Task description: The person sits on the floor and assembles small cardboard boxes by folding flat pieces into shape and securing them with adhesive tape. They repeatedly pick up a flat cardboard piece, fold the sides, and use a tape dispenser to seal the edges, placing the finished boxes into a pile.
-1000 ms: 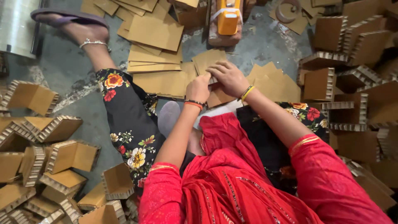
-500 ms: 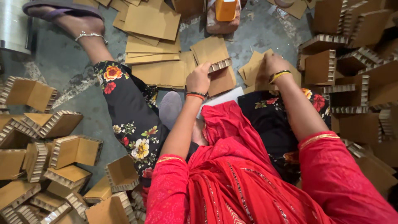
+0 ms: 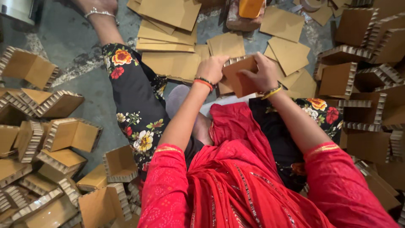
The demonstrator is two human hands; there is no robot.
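**Both hands on one cardboard piece above the lap**

From the head view I see both hands meeting in the middle of the scene, a little far from the body. The left hand is closed on the left edge of a brown cardboard piece, with the fingers curled over its ribbed top edge. The right hand is clamped on the same piece from the right side, its fingers lying over the flat brown face. The piece is held off the floor, tilted, above the lap and the black flowered trousers. I cannot tell if it is one piece or two pieces pressed together.

On the left wrist sits a red and orange bangle, and on the right wrist a yellow bangle. The red sleeves and the red scarf fill the near part of the view.

On the grey floor, just beyond the hands, lie flat cardboard sheets in loose stacks. At the left, near side, folded cardboard corner pieces with ribbed edges lie in a heap. At the right, more such pieces are piled up. At the far edge stands an orange object, partly cut off.
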